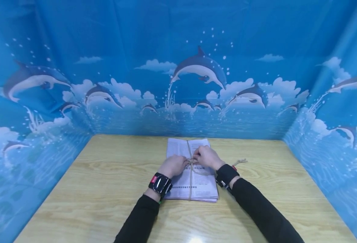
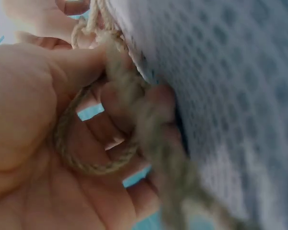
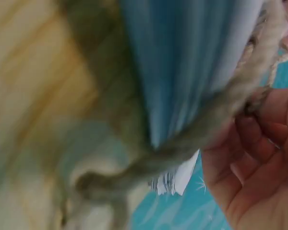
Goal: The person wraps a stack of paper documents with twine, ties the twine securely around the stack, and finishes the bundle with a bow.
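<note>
A stack of newspapers (image 1: 203,190) lies on the table, with a beige twine (image 1: 191,184) running down its middle and meeting a crossing strand near the centre. Left of that crossing, my left hand (image 1: 172,166) pinches the twine between thumb and fingers. A loop of twine (image 2: 96,168) hangs across its fingers in the left wrist view. My right hand (image 1: 208,157) is just right of the crossing, its thumb and fingertips pinching a strand. In the right wrist view a thick blurred length of rope (image 3: 192,141) passes in front of the stack's edge (image 3: 182,72).
A loose twine end (image 1: 241,161) lies right of the stack on the wood-grain table (image 1: 111,175). Blue dolphin-print curtains (image 1: 130,77) stand behind the table and along both sides. Both wrists wear black straps with devices (image 1: 161,184).
</note>
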`<state>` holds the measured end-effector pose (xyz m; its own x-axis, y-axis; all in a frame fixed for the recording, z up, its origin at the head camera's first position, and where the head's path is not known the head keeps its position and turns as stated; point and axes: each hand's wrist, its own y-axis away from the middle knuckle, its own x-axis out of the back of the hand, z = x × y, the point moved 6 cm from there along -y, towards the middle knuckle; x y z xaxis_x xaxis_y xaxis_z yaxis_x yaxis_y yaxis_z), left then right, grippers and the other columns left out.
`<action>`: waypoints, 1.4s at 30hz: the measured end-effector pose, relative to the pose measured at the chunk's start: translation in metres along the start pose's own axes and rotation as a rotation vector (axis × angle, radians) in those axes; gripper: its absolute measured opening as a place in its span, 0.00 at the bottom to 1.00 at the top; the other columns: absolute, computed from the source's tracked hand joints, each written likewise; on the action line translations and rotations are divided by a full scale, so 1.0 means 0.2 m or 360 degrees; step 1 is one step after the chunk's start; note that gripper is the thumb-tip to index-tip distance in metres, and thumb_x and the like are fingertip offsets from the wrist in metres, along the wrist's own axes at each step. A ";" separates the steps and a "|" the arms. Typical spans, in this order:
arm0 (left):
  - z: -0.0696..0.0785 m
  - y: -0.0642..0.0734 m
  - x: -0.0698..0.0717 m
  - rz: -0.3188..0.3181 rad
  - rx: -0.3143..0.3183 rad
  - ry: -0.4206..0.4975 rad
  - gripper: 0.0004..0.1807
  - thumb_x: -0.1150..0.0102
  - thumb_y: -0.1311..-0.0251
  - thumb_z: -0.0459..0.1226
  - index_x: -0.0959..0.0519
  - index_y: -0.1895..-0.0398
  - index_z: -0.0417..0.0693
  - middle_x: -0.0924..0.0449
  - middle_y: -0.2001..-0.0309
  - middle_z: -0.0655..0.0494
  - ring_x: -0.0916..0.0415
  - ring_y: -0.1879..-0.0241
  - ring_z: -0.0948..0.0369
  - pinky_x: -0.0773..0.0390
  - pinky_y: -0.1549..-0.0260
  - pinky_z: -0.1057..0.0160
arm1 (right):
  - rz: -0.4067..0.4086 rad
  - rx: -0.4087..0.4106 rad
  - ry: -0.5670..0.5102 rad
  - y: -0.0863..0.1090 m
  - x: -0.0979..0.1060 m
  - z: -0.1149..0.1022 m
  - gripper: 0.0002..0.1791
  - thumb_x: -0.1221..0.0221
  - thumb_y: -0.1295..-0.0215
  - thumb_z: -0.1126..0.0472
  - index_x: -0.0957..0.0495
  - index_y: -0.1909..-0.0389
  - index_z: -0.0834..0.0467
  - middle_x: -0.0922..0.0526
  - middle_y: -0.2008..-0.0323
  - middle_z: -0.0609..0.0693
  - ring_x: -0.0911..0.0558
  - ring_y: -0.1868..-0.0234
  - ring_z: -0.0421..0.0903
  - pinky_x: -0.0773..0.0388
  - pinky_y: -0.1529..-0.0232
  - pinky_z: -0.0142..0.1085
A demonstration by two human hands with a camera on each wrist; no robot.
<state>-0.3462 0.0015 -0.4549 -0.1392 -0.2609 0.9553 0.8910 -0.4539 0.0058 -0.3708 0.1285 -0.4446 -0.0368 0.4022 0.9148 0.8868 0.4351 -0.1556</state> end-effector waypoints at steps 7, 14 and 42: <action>0.01 -0.01 -0.02 -0.0051 0.0027 -0.0064 0.15 0.53 0.27 0.46 0.17 0.62 0.52 0.14 0.60 0.50 0.18 0.60 0.52 0.21 0.61 0.54 | -0.0035 0.0337 0.0238 0.01 -0.01 -0.05 0.08 0.39 0.34 0.64 0.13 0.60 0.51 0.12 0.62 0.47 0.14 0.58 0.47 0.19 0.53 0.42; 0.03 -0.02 -0.04 -0.0149 0.0053 -0.0031 0.16 0.56 0.26 0.46 0.18 0.60 0.52 0.15 0.56 0.48 0.18 0.56 0.52 0.21 0.60 0.54 | 0.0021 0.0356 0.0212 0.02 -0.01 0.02 0.09 0.43 0.33 0.66 0.14 0.61 0.54 0.12 0.65 0.48 0.14 0.63 0.46 0.19 0.57 0.41; 0.03 0.00 -0.03 -0.0165 -0.0011 -0.0057 0.18 0.59 0.25 0.45 0.21 0.67 0.51 0.15 0.55 0.48 0.18 0.54 0.51 0.21 0.53 0.53 | -0.0371 0.0381 0.0245 -0.02 -0.07 0.04 0.15 0.53 0.24 0.61 0.30 0.75 0.51 0.31 0.81 0.42 0.27 0.77 0.39 0.29 0.69 0.35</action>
<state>-0.3425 0.0080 -0.4599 -0.2148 -0.1814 0.9597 0.8696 -0.4828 0.1034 -0.3770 0.1272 -0.4604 -0.1390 0.1519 0.9786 0.7293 0.6842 -0.0026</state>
